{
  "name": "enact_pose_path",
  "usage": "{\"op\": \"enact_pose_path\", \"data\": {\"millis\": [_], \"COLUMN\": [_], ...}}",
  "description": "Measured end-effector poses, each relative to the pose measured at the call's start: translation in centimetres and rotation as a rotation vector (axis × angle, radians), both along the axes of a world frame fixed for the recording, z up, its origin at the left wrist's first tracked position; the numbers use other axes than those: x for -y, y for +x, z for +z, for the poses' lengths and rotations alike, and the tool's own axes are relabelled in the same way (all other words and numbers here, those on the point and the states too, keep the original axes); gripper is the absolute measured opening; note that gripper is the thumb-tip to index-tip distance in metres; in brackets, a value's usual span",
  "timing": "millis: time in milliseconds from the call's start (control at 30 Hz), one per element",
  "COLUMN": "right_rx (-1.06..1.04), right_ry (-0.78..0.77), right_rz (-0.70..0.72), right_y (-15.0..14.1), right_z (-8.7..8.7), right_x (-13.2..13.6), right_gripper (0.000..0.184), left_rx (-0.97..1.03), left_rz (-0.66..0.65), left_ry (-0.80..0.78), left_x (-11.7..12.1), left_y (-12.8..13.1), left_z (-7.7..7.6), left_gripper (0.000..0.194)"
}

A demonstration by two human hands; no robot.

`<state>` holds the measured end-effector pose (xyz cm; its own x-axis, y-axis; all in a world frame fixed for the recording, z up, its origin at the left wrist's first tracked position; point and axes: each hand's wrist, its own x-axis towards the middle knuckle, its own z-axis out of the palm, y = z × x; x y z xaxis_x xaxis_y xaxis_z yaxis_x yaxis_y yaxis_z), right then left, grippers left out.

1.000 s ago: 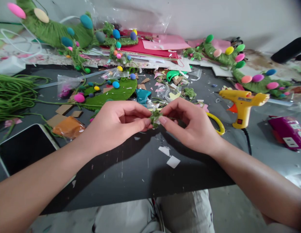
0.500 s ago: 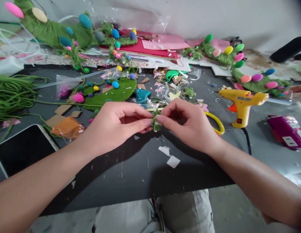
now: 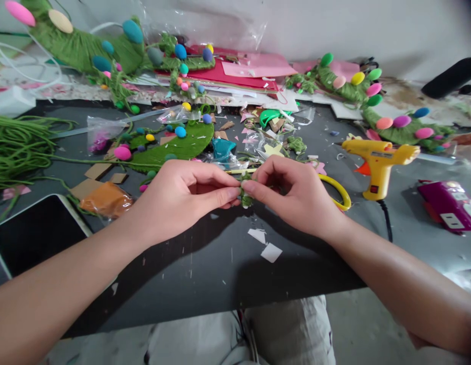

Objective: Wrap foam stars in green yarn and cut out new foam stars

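At the far left of my view, a loose bundle of green yarn [image 3: 18, 147] lies on the dark table [image 3: 205, 284], with a phone [image 3: 40, 233] below it, its screen black. Behind, I can see a big green yarn-wrapped crescent [image 3: 83, 48] dotted with coloured ovals. An orange packet [image 3: 106, 199] sits near the phone, and beyond the left hand [image 3: 182, 197] is a flat green leaf shape [image 3: 178, 147].

I have the left hand nearly closed, thumb and fingers pinched on the small green yarn piece [image 3: 246, 196]. That piece is held between the two hands, over the front part of the table; the fingers cover much of it, so I can't tell its full shape. The right hand [image 3: 300, 195] pinches it from the other side — thumb and index close together, the other fingers curled. Two white scraps [image 3: 271, 253] lie on the table below.

Just beside the right hand I see a yellow loop [image 3: 345, 195], then a yellow glue gun [image 3: 380, 157] with its nozzle pointing left — and, at the far right, a purple box [image 3: 450, 205].
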<state>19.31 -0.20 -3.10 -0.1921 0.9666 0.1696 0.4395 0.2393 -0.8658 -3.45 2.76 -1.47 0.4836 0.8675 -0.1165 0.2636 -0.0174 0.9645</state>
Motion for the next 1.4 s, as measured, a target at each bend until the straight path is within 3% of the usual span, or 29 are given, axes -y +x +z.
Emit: {"op": "enact_pose_path", "data": {"millis": [400, 700, 1100, 1400], "right_rx": [-0.050, -0.052, -0.037, -0.070], "right_ry": [-0.013, -0.060, 0.013, 0.014], "right_rz": [0.016, 0.033, -0.008, -0.094], "right_y": [0.0, 0.7, 1.0, 0.3], "right_z": [-0.1, 0.9, 1.1, 0.7], "right_x": [-0.2, -0.5, -1.0, -0.8], "right_gripper": [0.039, 0.049, 0.020, 0.015], "left_rx": [0.002, -0.044, -0.062, 0.035], "left_rz": [-0.010, 0.019, 0.071, 0.111], "left_ry": [0.008, -0.011, -0.034, -0.066], "left_x": [-0.1, -0.3, -0.3, -0.5], "left_y": [-0.1, -0.1, -0.1, -0.2], "left_z": [-0.1, 0.3, 0.3, -0.5], "left_gripper": [0.008, 0.006, 0.008, 0.031]}}
